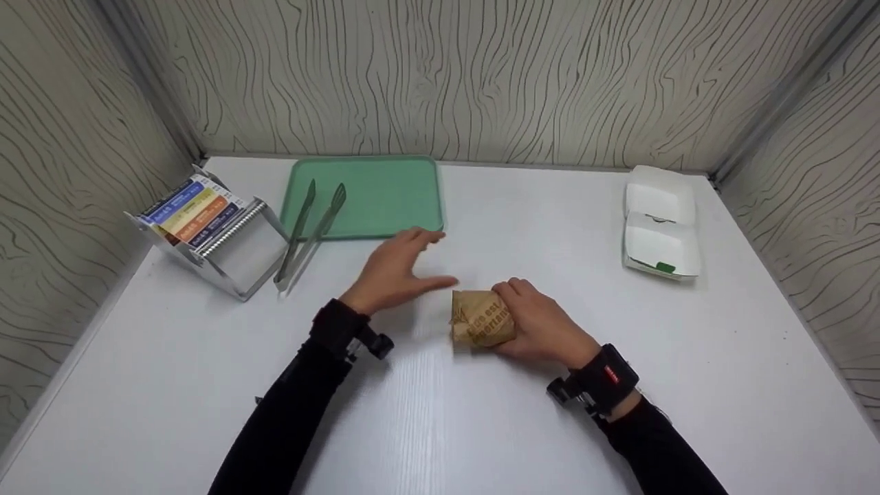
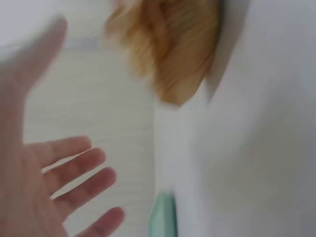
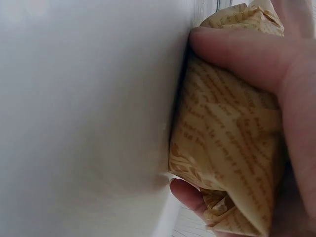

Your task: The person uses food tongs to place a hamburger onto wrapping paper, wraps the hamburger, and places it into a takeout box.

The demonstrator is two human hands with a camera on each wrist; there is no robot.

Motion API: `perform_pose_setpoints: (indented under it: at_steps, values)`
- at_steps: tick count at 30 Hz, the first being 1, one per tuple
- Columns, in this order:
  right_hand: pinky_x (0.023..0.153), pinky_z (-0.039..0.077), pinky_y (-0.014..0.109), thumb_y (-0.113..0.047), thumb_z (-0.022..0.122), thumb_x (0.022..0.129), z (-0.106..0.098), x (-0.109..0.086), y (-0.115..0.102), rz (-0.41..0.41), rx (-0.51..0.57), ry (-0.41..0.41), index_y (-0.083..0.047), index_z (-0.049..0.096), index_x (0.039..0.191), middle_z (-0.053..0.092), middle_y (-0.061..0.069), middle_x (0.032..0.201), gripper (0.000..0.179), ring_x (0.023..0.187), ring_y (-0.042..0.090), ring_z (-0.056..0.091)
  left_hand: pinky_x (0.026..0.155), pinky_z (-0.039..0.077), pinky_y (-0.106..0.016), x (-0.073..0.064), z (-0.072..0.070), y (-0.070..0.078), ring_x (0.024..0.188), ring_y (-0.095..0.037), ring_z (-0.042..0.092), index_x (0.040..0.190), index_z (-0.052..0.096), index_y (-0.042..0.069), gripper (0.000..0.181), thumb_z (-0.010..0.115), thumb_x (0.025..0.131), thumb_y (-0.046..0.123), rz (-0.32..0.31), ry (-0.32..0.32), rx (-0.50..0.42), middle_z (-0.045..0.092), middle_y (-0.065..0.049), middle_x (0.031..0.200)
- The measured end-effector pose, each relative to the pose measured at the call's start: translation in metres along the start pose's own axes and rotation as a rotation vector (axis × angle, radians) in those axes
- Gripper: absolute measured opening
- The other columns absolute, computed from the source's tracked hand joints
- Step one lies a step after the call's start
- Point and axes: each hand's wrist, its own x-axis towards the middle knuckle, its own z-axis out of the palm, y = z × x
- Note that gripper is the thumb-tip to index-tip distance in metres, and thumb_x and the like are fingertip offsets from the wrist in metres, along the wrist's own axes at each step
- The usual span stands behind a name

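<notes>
A small parcel wrapped in printed brown paper (image 1: 482, 318) sits at the middle of the white table. My right hand (image 1: 543, 326) grips it from the right side; in the right wrist view the thumb lies along one side of the wrapped parcel (image 3: 222, 133) and a fingertip shows at the far end. To the left of the parcel, my left hand (image 1: 395, 271) is held with fingers spread and nothing in it. The left wrist view has the left hand (image 2: 64, 182) apart from the blurred parcel (image 2: 177, 44).
A green tray (image 1: 392, 196) lies at the back, with metal tongs (image 1: 302, 254) leaning across its left part. Left of it stands a metal holder (image 1: 240, 265) with colourful labels (image 1: 196, 210). An open white clamshell box (image 1: 661, 240) is at the back right.
</notes>
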Motion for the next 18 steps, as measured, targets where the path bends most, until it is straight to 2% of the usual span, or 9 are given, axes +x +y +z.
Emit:
perform_pose_setpoints:
  at_steps: [3,5,8,10,11,12,14,16,18]
  values:
    - [0.084,0.054,0.041,-0.035,0.096,0.068,0.0,-0.001,0.0,0.012,0.012,0.001,-0.007,0.055,0.132,0.057,0.005,0.111,0.081,0.098,0.019,0.054,0.092,0.054,-0.043,-0.006,-0.024,-0.022,0.107,-0.026,0.064,0.133,0.065,0.009,0.044,0.068,0.1,0.039,-0.076,0.276,-0.122,0.068,-0.01,0.124]
    - [0.084,0.054,0.041,-0.035,0.096,0.068,0.0,0.0,-0.001,0.012,0.019,0.001,-0.008,0.054,0.132,0.057,0.005,0.111,0.08,0.099,0.019,0.054,0.084,0.053,-0.038,-0.015,-0.04,-0.039,0.097,-0.022,0.062,0.122,0.068,0.008,0.03,0.063,0.104,0.031,-0.188,0.487,-0.245,0.069,-0.009,0.114]
    - [0.085,0.054,0.041,-0.036,0.096,0.068,0.0,0.002,-0.001,0.008,0.026,0.0,-0.008,0.054,0.131,0.057,0.005,0.112,0.081,0.099,0.02,0.055,0.077,0.05,-0.03,-0.037,-0.059,-0.064,0.087,-0.015,0.058,0.115,0.065,0.009,0.02,0.059,0.106,0.026,-0.401,0.813,-0.459,0.062,-0.001,0.109]
    - [0.085,0.054,0.041,-0.036,0.096,0.068,0.0,0.003,-0.002,0.006,0.026,-0.001,-0.009,0.054,0.132,0.057,0.006,0.112,0.081,0.1,0.02,0.055,0.074,0.049,-0.026,-0.054,-0.069,-0.079,0.082,-0.011,0.055,0.115,0.061,0.01,0.017,0.06,0.105,0.023,-0.525,0.979,-0.501,0.054,0.004,0.11]
    - [0.085,0.054,0.041,-0.036,0.096,0.068,-0.001,0.003,-0.002,0.006,0.029,-0.001,-0.008,0.054,0.131,0.057,0.005,0.112,0.081,0.099,0.02,0.055,0.073,0.048,-0.025,-0.063,-0.072,-0.086,0.081,-0.011,0.053,0.116,0.06,0.008,0.016,0.061,0.104,0.02,-0.563,1.038,-0.481,0.052,0.004,0.111]
    - [0.085,0.054,0.041,-0.036,0.096,0.068,-0.001,0.003,-0.002,0.008,0.027,0.0,-0.008,0.054,0.132,0.057,0.005,0.112,0.081,0.1,0.02,0.055,0.075,0.047,-0.024,-0.072,-0.075,-0.091,0.083,-0.012,0.054,0.115,0.061,0.007,0.016,0.062,0.103,0.017,-0.588,1.071,-0.43,0.053,0.002,0.112]
    - [0.085,0.054,0.041,-0.035,0.096,0.068,-0.001,0.002,-0.001,0.014,0.022,-0.003,-0.008,0.054,0.132,0.057,0.005,0.112,0.081,0.1,0.019,0.054,0.075,0.044,-0.029,-0.088,-0.08,-0.099,0.085,-0.019,0.059,0.113,0.064,0.003,0.016,0.064,0.1,0.012,-0.621,1.086,-0.238,0.06,-0.004,0.112]
    - [0.085,0.054,0.041,-0.034,0.096,0.068,-0.001,0.001,-0.001,0.019,0.015,-0.005,-0.007,0.054,0.133,0.057,0.005,0.111,0.082,0.1,0.019,0.054,0.076,0.041,-0.033,-0.103,-0.084,-0.102,0.09,-0.028,0.065,0.112,0.069,0.0,0.018,0.063,0.098,0.009,-0.631,1.04,-0.046,0.069,-0.012,0.11]
    - [0.086,0.054,0.04,-0.034,0.096,0.068,-0.002,0.0,-0.001,0.018,0.007,-0.008,-0.006,0.053,0.133,0.057,0.004,0.111,0.082,0.1,0.019,0.054,0.071,0.039,-0.037,-0.116,-0.088,-0.1,0.088,-0.036,0.069,0.109,0.074,0.0,0.019,0.063,0.097,0.009,-0.631,0.968,0.121,0.076,-0.019,0.104]
